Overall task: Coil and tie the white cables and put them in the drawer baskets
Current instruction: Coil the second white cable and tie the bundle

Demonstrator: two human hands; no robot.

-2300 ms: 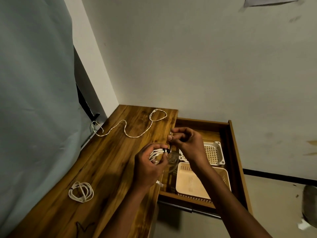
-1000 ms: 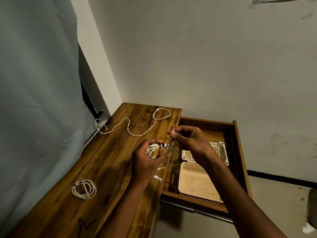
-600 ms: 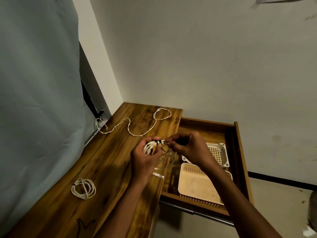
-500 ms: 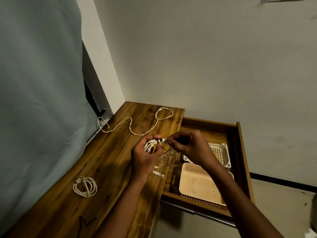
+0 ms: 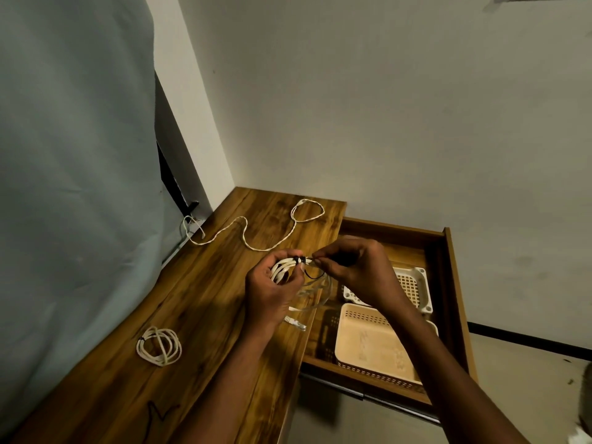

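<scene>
A coiled white cable is gripped in the left hand, held above the desk's right edge. A black tie on the coil is pinched by the right hand. In the open drawer two baskets are seen — a white basket toward the back, a beige basket toward the front; nothing is visible inside either. A tied coil lies near the desk's left edge; a loose cable is spread along the far end.

No text, label, brand or number can be read anywhere, perhaps because the light is dim.
</scene>
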